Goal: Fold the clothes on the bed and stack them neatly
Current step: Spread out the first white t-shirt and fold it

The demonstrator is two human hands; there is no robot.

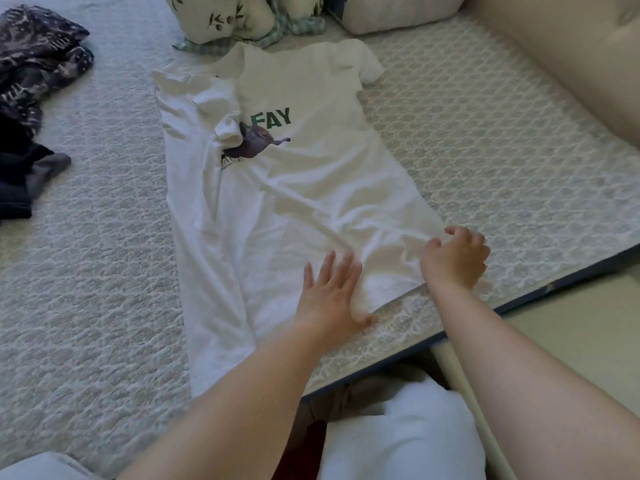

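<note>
At the left of the bed (pixel 104 271) you had left a dark heap of clothes (pixel 31 98) waiting, well apart from the white shirt (pixel 277 188) spread flat mid-bed, one side and its sleeve already folded in, probably to keep your working space free. Your left hand (pixel 329 289) lay flat on the shirt near the hem, fingers (pixel 341 268) straight and spread, apparently pinning the cloth. Your right hand (pixel 457 256), just beside it, had its fingers curled around the shirt's lower right corner, seemingly to draw that side taut.
</note>
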